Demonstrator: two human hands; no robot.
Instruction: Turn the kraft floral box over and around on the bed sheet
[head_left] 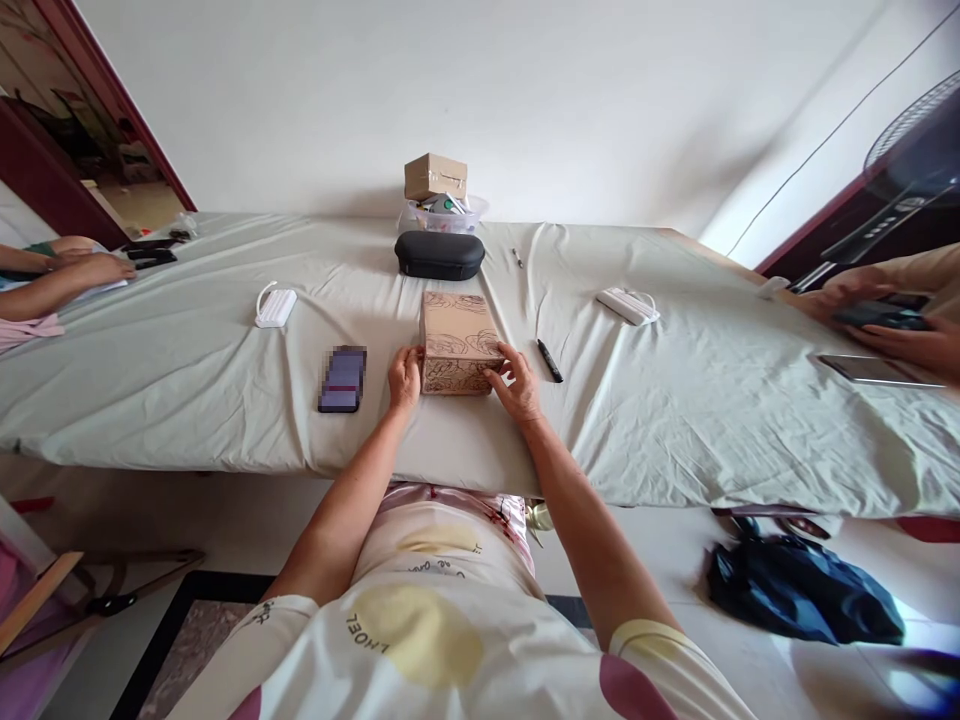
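Observation:
A brown cardboard box (456, 335) with dark scribbled line drawings on its top and front lies before me on the cloth, its lid down. My left hand (406, 378) rests against the box's left side, fingers curled along it. At the right front corner, my right hand (516, 382) grips the box with thumb and fingers. A black marker (549, 361) lies just right of that hand. To the left of the box is a phone (343, 380) with its screen lit.
Behind the box sit a black zip case (439, 256), a clear plastic basket (459, 217) and a small carton (435, 177). White corded blocks (276, 307) lie on both sides. Another person's hands (885, 310) hold a dark object at right; another person's arm (67, 275) rests at left.

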